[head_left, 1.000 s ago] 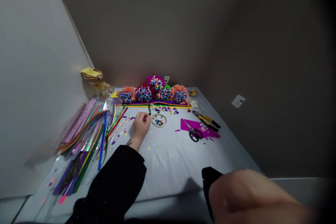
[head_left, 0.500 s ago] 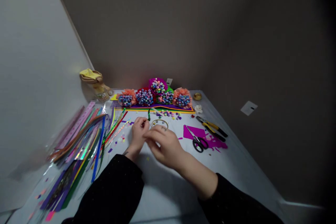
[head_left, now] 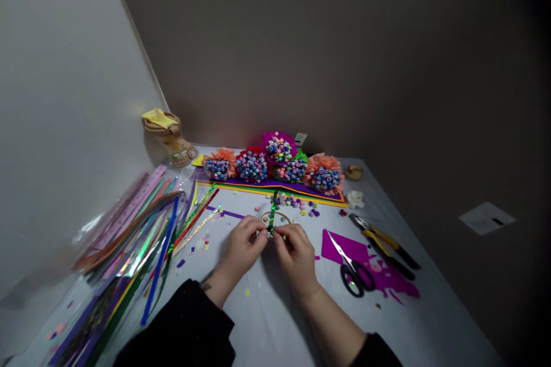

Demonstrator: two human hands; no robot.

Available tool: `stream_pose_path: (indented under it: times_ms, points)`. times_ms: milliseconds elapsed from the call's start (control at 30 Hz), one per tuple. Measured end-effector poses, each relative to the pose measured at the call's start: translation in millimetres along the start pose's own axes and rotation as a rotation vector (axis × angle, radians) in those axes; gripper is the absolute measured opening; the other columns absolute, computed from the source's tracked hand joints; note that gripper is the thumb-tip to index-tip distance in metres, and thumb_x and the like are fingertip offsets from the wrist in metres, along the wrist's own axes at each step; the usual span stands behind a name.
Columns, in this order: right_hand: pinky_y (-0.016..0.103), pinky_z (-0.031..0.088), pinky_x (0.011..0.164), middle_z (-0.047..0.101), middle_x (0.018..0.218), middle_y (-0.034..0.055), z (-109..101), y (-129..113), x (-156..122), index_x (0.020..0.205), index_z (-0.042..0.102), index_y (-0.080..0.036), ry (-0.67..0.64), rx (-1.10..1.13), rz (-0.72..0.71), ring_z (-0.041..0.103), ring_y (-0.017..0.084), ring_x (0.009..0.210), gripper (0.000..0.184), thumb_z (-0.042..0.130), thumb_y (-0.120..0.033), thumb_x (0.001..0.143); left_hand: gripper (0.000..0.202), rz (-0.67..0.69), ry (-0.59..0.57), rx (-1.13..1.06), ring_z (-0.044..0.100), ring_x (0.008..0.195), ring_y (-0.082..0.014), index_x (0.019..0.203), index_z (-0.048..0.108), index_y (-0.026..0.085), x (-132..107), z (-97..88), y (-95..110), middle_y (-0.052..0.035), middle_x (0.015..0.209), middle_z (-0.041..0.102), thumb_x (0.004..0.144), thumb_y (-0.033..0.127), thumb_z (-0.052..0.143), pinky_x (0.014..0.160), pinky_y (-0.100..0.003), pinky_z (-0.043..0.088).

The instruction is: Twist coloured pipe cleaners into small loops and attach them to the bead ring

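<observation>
A shiny green paper strip [head_left: 273, 211] stands up between my hands, its lower end pinched at the fingertips. My left hand [head_left: 245, 243] has thumb and forefinger closed on that lower end from the left. From the right, my right hand [head_left: 297, 252] pinches the same end, fingers curled. Just behind the fingertips lies a thin gold ring [head_left: 282, 217] on the table, partly hidden by the hands and strip. Small folded paper stars [head_left: 297, 203] are scattered beyond it.
Left lie many coloured paper strips [head_left: 146, 235]. Right are scissors [head_left: 355, 275] on magenta paper [head_left: 344, 245], and yellow-handled pliers [head_left: 383, 243]. Several star-filled paper flowers [head_left: 252, 166] line the back on coloured sheets [head_left: 301, 188]. A glass jar [head_left: 174, 140] stands back left.
My hands have come level, fingertips meeting at the strip, where the right hand was crossing over near the left. The green strip now stands upright in plain sight. The view has shifted.
</observation>
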State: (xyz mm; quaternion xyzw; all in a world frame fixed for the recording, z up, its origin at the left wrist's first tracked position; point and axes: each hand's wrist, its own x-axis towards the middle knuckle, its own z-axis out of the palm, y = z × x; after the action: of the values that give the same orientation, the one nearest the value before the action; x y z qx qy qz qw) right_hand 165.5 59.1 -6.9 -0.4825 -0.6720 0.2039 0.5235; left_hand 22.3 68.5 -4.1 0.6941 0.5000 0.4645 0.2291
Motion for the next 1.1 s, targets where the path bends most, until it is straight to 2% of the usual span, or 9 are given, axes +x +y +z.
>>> stream_pose_path:
  times_ms: [167, 333, 633, 733, 833, 900, 1033, 1100]
  points:
    - [0.031, 0.049, 0.065, 0.063, 0.079, 0.0045, -1.0, 0.1, -1.3, 0.086, 0.063, -0.020, 0.001, -0.009, 0.008, 0.060, 0.018, 0.076, 0.011, 0.054, -0.016, 0.084, 0.010, 0.060, -0.089, -0.006, 0.059, 0.079, -0.0155, 0.083, 0.061, 0.020, -4.8, 0.2, 0.5, -0.0036, 0.082, 0.060, 0.085, 0.018, 0.052, 0.070, -0.027, 0.049]
    - [0.030, 0.048, 0.063, 0.063, 0.077, 0.0040, -4.0, -2.8, -0.4, 0.083, 0.064, -0.021, -0.004, 0.028, 0.081, 0.059, 0.018, 0.075, 0.011, 0.054, -0.017, 0.082, 0.012, 0.037, -0.145, 0.011, 0.059, 0.084, -0.0169, 0.085, 0.063, 0.021, -4.9, 0.2, -2.3, -0.0047, 0.087, 0.061, 0.087, 0.022, 0.051, 0.074, -0.029, 0.050]
    - [0.027, 0.043, 0.062, 0.058, 0.073, 0.0013, -4.2, -3.8, 3.3, 0.072, 0.058, -0.019, -0.090, 0.121, 0.218, 0.055, 0.015, 0.069, 0.008, 0.054, -0.017, 0.080, 0.009, 0.006, -0.155, 0.042, 0.058, 0.077, -0.0147, 0.084, 0.061, 0.020, -5.4, -0.1, -1.0, -0.0029, 0.083, 0.061, 0.087, 0.020, 0.052, 0.068, -0.026, 0.047]
    - [0.026, 0.041, 0.062, 0.056, 0.072, 0.0008, -2.3, -2.7, 4.3, 0.071, 0.056, -0.019, -0.117, 0.139, 0.255, 0.053, 0.015, 0.069, 0.007, 0.054, -0.018, 0.078, 0.009, 0.002, -0.165, 0.051, 0.059, 0.079, -0.0155, 0.084, 0.061, 0.020, -6.1, 0.0, -1.4, -0.0036, 0.084, 0.062, 0.087, 0.020, 0.053, 0.070, -0.026, 0.048]
    - [0.025, 0.040, 0.060, 0.053, 0.070, -0.0005, -1.4, -3.0, 5.4, 0.072, 0.053, -0.019, -0.130, 0.225, 0.373, 0.049, 0.014, 0.065, 0.008, 0.052, -0.022, 0.080, 0.010, -0.012, -0.145, 0.025, 0.059, 0.079, -0.0156, 0.084, 0.062, 0.020, -6.6, -0.1, 0.4, -0.0037, 0.084, 0.062, 0.087, 0.021, 0.052, 0.068, -0.026, 0.049]
    - [0.024, 0.038, 0.056, 0.049, 0.066, -0.0021, -1.8, -3.8, 6.4, 0.072, 0.051, -0.020, -0.145, 0.321, 0.473, 0.045, 0.013, 0.060, 0.011, 0.051, -0.026, 0.081, 0.010, -0.019, -0.090, 0.027, 0.060, 0.080, -0.0159, 0.088, 0.062, 0.021, -6.7, -1.1, 2.5, -0.0040, 0.086, 0.062, 0.087, 0.021, 0.051, 0.069, -0.027, 0.050]
    - [0.023, 0.035, 0.052, 0.043, 0.062, -0.0039, -3.6, -5.7, 7.6, 0.072, 0.049, -0.020, -0.186, 0.433, 0.555, 0.040, 0.012, 0.056, 0.015, 0.053, -0.032, 0.080, 0.020, 0.070, -0.004, 0.120, 0.055, 0.103, -0.0215, 0.105, 0.059, 0.023, -5.6, -4.3, 5.9, -0.0086, 0.107, 0.058, 0.086, 0.022, 0.053, 0.087, -0.038, 0.048]
    - [0.023, 0.034, 0.052, 0.043, 0.062, -0.0038, -4.0, -6.4, 7.5, 0.072, 0.049, -0.020, -0.188, 0.443, 0.557, 0.039, 0.012, 0.055, 0.016, 0.055, -0.033, 0.078, 0.015, 0.105, -0.017, 0.163, 0.051, 0.110, -0.0238, 0.098, 0.061, 0.023, -4.5, -5.4, 6.9, -0.0092, 0.110, 0.056, 0.085, 0.022, 0.053, 0.092, -0.043, 0.044]
